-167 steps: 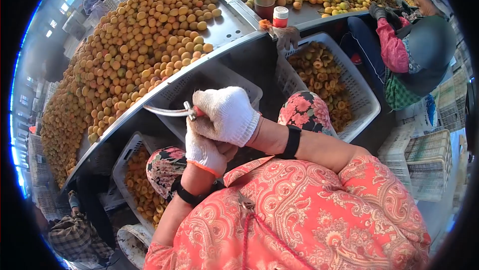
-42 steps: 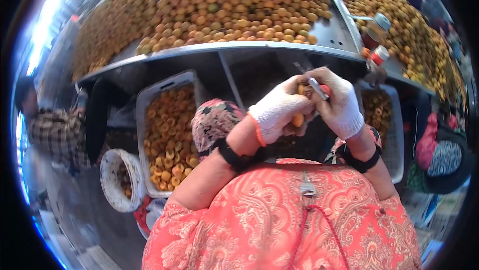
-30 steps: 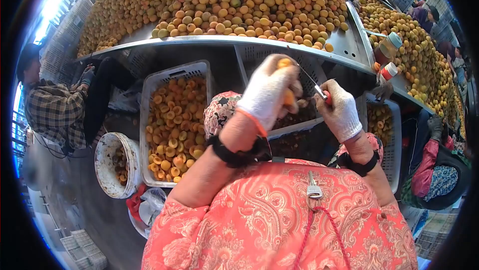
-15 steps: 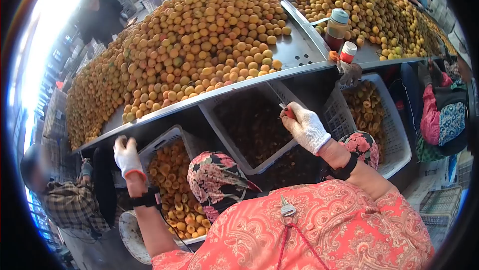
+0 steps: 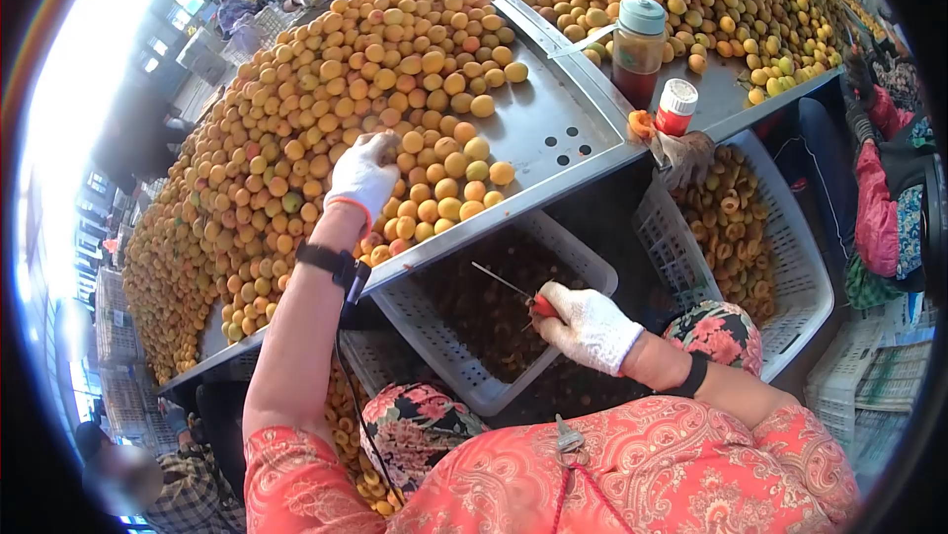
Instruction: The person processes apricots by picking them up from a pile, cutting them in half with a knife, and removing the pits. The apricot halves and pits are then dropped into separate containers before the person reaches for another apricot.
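Tabletop (image 5: pixel 553 129) heaped with apricots (image 5: pixel 326 70); crate (image 5: pixel 583 272) under its edge. My left hand (image 5: pixel 363 174) rests on the heap, fingers bent over the fruit, grip cannot be told. My right hand (image 5: pixel 592 327): fingers closed round knife (image 5: pixel 504 285), blade over crate.

head cam | fisheye, looks forward-down | close over lap | table (image 5: pixel 553 129) ahead
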`<action>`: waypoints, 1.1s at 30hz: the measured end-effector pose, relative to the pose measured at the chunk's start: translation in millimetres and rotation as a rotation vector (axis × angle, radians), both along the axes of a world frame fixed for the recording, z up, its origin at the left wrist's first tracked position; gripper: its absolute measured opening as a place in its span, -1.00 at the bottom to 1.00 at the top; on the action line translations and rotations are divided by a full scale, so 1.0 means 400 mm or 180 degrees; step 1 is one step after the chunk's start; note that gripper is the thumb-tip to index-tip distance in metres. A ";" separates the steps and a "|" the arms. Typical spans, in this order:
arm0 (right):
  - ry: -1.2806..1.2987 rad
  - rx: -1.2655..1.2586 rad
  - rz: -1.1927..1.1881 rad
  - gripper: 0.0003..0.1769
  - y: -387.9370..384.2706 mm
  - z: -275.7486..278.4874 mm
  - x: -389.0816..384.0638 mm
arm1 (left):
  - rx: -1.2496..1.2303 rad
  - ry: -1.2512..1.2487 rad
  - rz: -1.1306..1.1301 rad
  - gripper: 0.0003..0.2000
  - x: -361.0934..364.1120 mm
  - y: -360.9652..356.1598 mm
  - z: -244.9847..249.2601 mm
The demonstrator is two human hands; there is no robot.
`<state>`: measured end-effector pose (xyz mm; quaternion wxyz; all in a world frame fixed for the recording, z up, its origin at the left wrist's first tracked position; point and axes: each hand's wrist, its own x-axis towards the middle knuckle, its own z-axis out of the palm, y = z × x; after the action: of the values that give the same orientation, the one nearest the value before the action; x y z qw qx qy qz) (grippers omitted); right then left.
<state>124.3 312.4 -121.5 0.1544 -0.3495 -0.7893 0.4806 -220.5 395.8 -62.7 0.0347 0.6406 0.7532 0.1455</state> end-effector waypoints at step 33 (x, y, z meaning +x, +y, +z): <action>0.1212 0.0464 0.0144 -0.77 -0.219 0.226 0.055 | 0.1012 -0.4726 0.0170 -0.68 0.507 -0.585 0.165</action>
<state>146.2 224.8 -31.3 0.3149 -0.2224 -0.7862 0.4829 -17.5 161.8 3.3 0.4362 0.3533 0.5174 0.6460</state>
